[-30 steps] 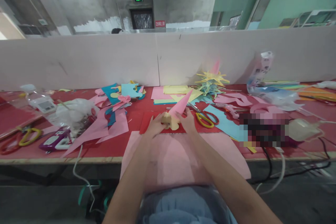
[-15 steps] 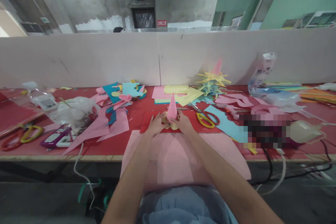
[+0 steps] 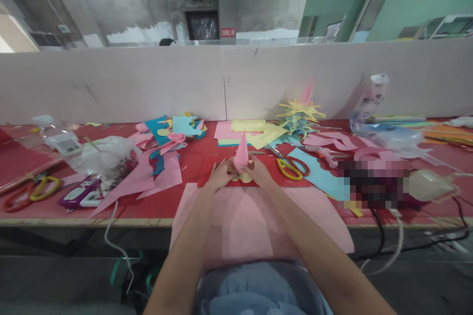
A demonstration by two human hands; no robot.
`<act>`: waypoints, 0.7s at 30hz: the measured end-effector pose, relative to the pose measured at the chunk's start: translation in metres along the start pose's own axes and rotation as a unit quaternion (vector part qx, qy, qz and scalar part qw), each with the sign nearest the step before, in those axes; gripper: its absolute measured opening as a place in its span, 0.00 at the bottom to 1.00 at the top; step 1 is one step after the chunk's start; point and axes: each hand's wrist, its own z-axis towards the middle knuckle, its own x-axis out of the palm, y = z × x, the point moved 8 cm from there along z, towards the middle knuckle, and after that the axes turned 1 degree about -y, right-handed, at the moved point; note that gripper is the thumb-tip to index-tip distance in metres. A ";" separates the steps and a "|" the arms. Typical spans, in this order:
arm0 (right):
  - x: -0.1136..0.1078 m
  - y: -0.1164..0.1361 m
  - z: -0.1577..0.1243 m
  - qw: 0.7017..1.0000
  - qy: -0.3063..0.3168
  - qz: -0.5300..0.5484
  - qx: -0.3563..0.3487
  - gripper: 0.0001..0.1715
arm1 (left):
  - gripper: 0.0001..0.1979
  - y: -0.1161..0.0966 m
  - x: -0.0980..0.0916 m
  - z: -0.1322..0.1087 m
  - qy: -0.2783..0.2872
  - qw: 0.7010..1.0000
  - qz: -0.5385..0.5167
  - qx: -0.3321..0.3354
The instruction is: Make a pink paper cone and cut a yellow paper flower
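A pink paper cone stands upright at the centre, with pale yellow paper around its foot. My left hand curls round the left side of this base, fingers closed on it. From the right, my right hand grips the same base near the cone. Beneath them lies a red board, and a large pink sheet spreads under my forearms. Just right of the board's middle are scissors with yellow and red handles. The fingertips are partly hidden by the cone and paper.
A fringed paper tree with a pink tip stands at the back. Paper scraps, a plastic bottle, a purple glue gun and more scissors lie left. Blue paper lies right. A white partition closes the back.
The cone and both hands stay almost in place. The right fingers have shifted slightly at the base, showing a bit more of the yellow paper.
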 end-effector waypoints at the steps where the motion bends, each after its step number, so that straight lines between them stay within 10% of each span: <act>1: -0.004 0.000 0.000 1.000 -0.022 0.018 0.002 0.25 | 0.33 0.000 0.000 0.000 0.001 1.000 0.001 0.002; 7: -0.028 -0.007 -0.006 0.987 -0.138 0.076 0.030 0.22 | 0.33 0.008 0.000 0.003 -0.011 1.000 0.002 0.002; 21: -0.023 -0.017 -0.002 0.989 -0.129 -0.062 0.035 0.14 | 0.29 0.006 -0.003 0.000 -0.016 1.000 -0.014 0.003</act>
